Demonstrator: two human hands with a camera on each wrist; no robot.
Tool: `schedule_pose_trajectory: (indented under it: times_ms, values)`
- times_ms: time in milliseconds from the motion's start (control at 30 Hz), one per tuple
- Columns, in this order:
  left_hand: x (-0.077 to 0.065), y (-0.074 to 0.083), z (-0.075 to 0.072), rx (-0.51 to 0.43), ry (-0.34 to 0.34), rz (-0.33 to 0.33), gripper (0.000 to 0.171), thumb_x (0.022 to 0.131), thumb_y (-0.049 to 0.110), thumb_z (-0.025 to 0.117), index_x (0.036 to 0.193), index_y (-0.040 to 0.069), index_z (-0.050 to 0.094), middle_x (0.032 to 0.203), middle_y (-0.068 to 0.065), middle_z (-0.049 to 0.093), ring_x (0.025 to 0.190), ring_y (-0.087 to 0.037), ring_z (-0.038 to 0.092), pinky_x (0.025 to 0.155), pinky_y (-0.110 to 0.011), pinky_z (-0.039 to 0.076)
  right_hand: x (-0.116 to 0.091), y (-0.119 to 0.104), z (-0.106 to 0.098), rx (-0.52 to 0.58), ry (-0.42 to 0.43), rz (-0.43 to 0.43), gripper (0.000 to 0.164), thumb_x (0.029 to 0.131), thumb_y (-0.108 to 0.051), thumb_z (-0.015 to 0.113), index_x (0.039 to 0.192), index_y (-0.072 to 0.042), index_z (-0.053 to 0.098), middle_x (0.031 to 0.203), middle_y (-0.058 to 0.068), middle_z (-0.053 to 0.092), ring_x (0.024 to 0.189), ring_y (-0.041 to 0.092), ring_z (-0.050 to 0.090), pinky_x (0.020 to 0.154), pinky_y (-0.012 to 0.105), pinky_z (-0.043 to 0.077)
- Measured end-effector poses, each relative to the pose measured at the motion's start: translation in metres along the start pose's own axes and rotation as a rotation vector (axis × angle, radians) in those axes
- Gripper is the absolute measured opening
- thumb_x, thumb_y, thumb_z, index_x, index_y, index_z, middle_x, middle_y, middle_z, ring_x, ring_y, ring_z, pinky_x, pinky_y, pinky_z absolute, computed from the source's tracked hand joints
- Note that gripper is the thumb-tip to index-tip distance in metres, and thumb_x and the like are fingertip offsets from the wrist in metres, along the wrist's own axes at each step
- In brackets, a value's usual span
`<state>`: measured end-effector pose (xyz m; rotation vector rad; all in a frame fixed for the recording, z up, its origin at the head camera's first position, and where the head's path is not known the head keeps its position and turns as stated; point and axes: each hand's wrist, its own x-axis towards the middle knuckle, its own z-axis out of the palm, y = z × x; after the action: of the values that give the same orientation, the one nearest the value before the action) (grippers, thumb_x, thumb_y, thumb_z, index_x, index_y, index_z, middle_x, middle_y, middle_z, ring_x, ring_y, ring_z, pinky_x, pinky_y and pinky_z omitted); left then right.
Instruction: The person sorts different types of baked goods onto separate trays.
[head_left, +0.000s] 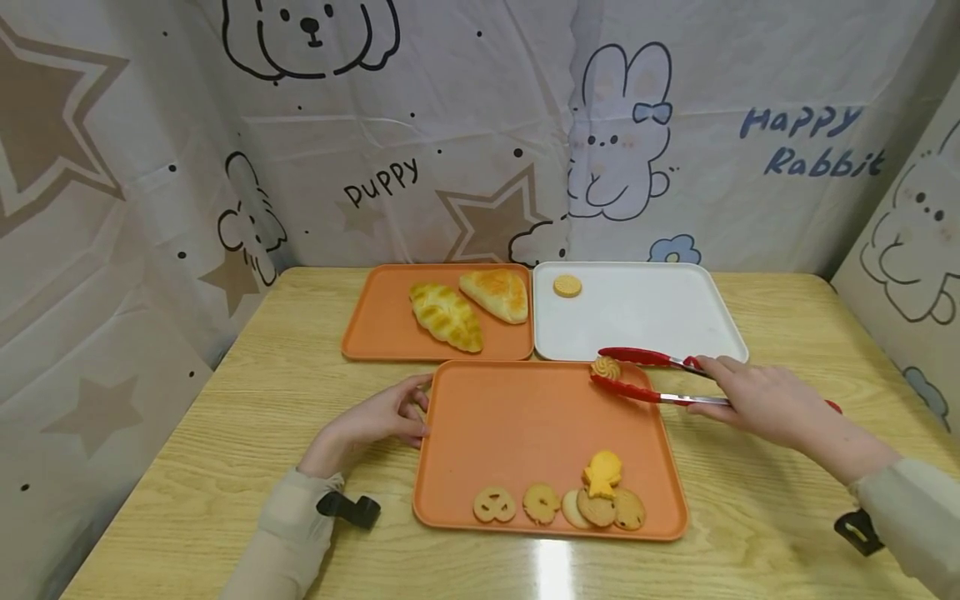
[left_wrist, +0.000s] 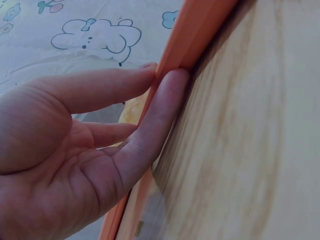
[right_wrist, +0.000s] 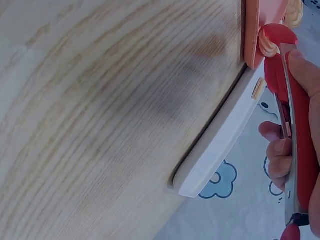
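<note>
Tongs [head_left: 633, 390] sit in the right hand [head_left: 772, 400], whose fingers and thumb wrap the handles. Their red tips stand on either side of a swirl cookie [head_left: 606, 368] at the far right corner of the near orange tray [head_left: 510, 433]; whether it clears the rim I cannot tell. Well apart from it, the left hand [head_left: 378, 412] pinches that tray's left edge between thumb and finger.

Open room spreads across the tray's middle and left. Along its near edge, from left to right, lie a pretzel cookie [head_left: 494, 505], a ring cookie [head_left: 542, 503] and a cluster of overlapping round cookies [head_left: 597, 508], with a yellow cookie [head_left: 602, 473] at the cluster's far side.

Just beyond the far edge, the far orange tray [head_left: 382, 317] holds two breads [head_left: 446, 317] toward its right. Beside it on the right, the white tray [head_left: 645, 308] carries one round cookie [head_left: 567, 286] near its far left corner, leaving wide room rightward. Wooden table [head_left: 750, 517] runs along both sides.
</note>
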<state>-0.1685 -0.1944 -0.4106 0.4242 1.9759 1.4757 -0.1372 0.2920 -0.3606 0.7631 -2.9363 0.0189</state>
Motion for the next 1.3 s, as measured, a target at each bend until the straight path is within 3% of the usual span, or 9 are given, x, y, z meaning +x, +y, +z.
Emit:
schedule_pose_trajectory:
  times_ms: [133,333,733,1000,1300]
  values:
    - [0.001,-0.001,0.0,0.001,0.006,-0.001,0.081,0.083,-0.002,0.06,0.145,0.001,0.008,0.108,-0.017,0.037,0.076,-0.015,0.057,0.071,-0.035,0.055,0.002,0.002,0.001,0.011,0.029,-0.016,0.056,0.079,-0.044,0.067,0.114,-0.003,0.052,0.09,0.009,0.063,0.06,0.017,0.057,0.052,0.037,0.05]
    - [0.0,-0.001,-0.001,0.002,0.005,-0.001,0.081,0.084,-0.001,0.06,0.145,0.002,0.008,0.108,-0.016,0.037,0.076,-0.015,0.058,0.071,-0.035,0.055,0.017,0.003,0.0,0.082,-0.006,0.045,0.059,0.081,-0.046,0.064,0.118,-0.002,0.051,0.097,0.012,0.063,0.071,0.022,0.061,0.06,0.043,0.052]
    - [0.001,-0.004,-0.002,-0.004,-0.004,0.004,0.082,0.084,-0.001,0.061,0.145,0.002,0.008,0.107,-0.015,0.037,0.076,-0.014,0.058,0.071,-0.035,0.055,0.062,0.008,0.006,0.114,-0.073,0.115,0.054,0.083,-0.051,0.058,0.107,-0.004,0.051,0.08,0.005,0.058,0.065,0.017,0.051,0.056,0.034,0.046]
    - [0.001,-0.004,-0.001,-0.007,-0.001,0.0,0.082,0.083,-0.001,0.061,0.146,0.003,0.008,0.106,-0.014,0.037,0.076,-0.014,0.058,0.071,-0.035,0.055,0.082,0.005,0.013,0.156,-0.089,0.128,0.045,0.083,-0.046,0.06,0.096,-0.004,0.051,0.068,0.001,0.047,0.058,0.016,0.044,0.051,0.029,0.035]
    - [0.001,-0.003,-0.002,-0.007,-0.014,0.01,0.082,0.083,-0.002,0.061,0.146,0.002,0.007,0.105,-0.014,0.037,0.076,-0.013,0.058,0.071,-0.034,0.055,0.099,0.007,0.024,0.171,-0.091,0.164,0.047,0.084,-0.047,0.06,0.097,-0.002,0.052,0.067,0.003,0.049,0.057,0.017,0.045,0.05,0.029,0.037]
